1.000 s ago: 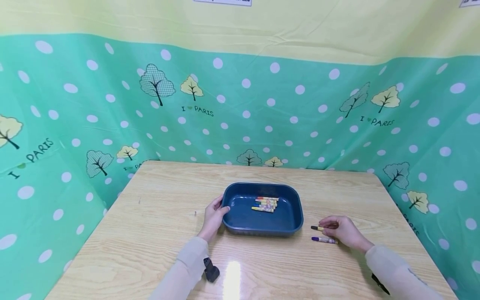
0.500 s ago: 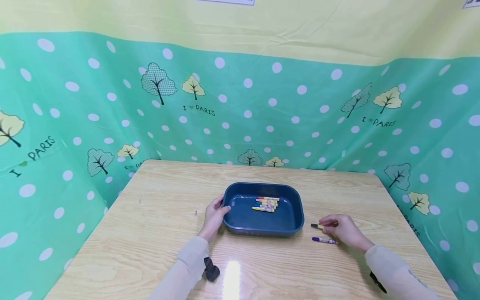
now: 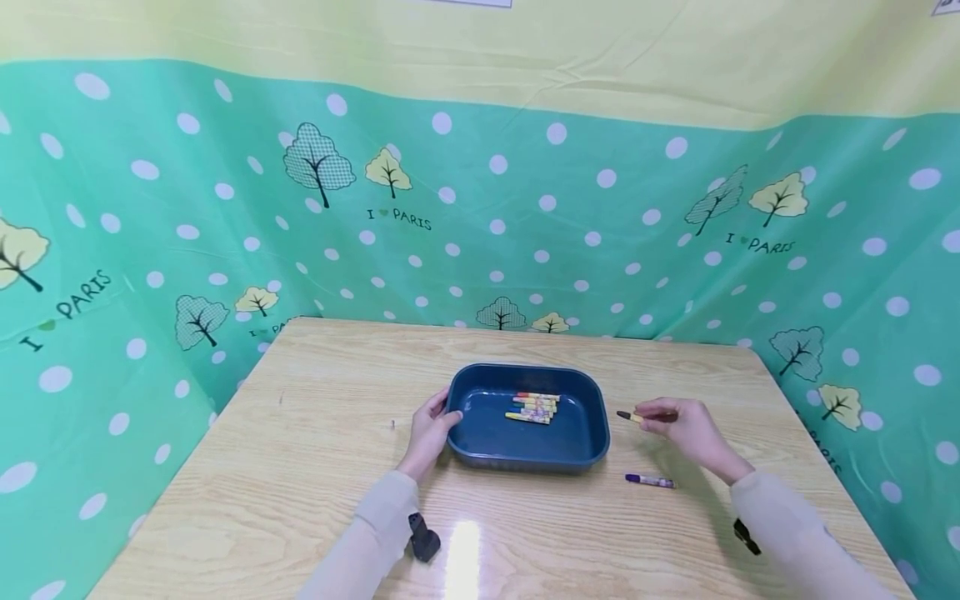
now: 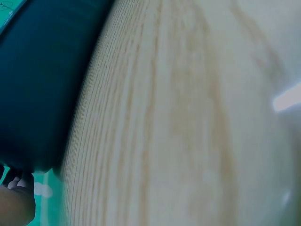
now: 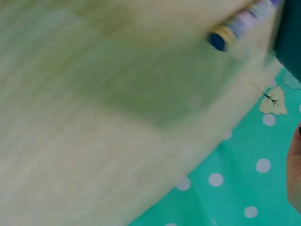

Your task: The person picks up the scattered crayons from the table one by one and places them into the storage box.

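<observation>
A dark blue rectangular bin (image 3: 517,462) stands on the table. At its left end my left hand (image 3: 426,437) grips the wall, thumb over the rim. Several crayons (image 3: 534,408) in printed wrappers, with red, pink and yellow tips among them, lie together inside. To the right of the bin, my right hand (image 3: 692,433) pinches a dark-tipped crayon (image 3: 628,416) above the table. Below that hand a purple crayon (image 3: 651,481) lies on the tabletop. In the right wrist view the purple crayon (image 5: 242,22) shows its blue end, while the held one is out of sight.
The wooden table (image 3: 330,383) carries the bin. Behind it hangs a green and yellow curtain (image 3: 420,283) with dots and trees. A bright light reflection (image 3: 463,558) shows near the front. In the left wrist view the bin's wall (image 4: 42,84) fills the upper left.
My right hand has lifted the dark crayon off the table and moved it up and slightly toward the bin. My left hand and the bin keep their places.
</observation>
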Demonstrator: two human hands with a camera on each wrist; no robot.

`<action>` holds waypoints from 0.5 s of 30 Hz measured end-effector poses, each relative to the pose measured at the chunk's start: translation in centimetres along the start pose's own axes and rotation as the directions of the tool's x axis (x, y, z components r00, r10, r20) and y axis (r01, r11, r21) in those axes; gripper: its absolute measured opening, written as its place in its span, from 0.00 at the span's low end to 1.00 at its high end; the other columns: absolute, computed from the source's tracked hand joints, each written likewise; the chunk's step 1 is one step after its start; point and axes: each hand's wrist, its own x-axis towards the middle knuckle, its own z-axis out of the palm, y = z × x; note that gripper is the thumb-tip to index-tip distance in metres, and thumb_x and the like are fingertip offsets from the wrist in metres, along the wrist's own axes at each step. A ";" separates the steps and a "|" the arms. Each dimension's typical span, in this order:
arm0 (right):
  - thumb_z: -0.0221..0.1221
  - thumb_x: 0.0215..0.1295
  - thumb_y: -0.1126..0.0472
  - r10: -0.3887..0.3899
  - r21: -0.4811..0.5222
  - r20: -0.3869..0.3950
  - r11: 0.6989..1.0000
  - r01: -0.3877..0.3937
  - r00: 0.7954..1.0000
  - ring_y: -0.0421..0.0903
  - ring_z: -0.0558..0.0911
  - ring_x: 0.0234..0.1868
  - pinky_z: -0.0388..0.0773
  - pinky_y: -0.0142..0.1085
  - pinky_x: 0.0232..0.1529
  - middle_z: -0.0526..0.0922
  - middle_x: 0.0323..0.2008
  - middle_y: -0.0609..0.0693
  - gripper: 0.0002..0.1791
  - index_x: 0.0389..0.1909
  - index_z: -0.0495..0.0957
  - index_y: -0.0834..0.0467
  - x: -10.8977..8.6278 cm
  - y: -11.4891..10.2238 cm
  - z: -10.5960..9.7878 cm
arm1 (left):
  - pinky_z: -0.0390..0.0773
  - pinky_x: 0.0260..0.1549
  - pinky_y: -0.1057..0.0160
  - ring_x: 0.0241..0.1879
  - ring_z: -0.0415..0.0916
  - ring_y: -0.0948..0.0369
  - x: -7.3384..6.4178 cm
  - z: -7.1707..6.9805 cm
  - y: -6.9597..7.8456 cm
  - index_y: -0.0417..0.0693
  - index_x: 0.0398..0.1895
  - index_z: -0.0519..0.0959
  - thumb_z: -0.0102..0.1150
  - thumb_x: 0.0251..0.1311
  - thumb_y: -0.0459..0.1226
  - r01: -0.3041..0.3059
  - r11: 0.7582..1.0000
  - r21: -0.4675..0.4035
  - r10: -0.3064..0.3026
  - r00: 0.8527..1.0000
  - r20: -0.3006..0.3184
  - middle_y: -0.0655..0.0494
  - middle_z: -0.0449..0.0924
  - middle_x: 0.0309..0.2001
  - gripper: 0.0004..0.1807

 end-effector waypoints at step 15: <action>0.62 0.56 0.62 0.014 0.123 0.037 0.992 -0.019 0.999 0.48 0.82 0.42 0.82 0.33 0.40 0.82 0.44 0.58 0.17 0.47 0.79 0.62 2.6 -2.9 2.2 | 0.62 0.64 0.52 0.65 0.58 0.46 -0.1 0.1 0.2 0.38 0.62 0.66 0.53 0.53 0.26 0.006 1.000 -0.006 -0.006 1.000 -0.002 0.40 0.62 0.65 0.29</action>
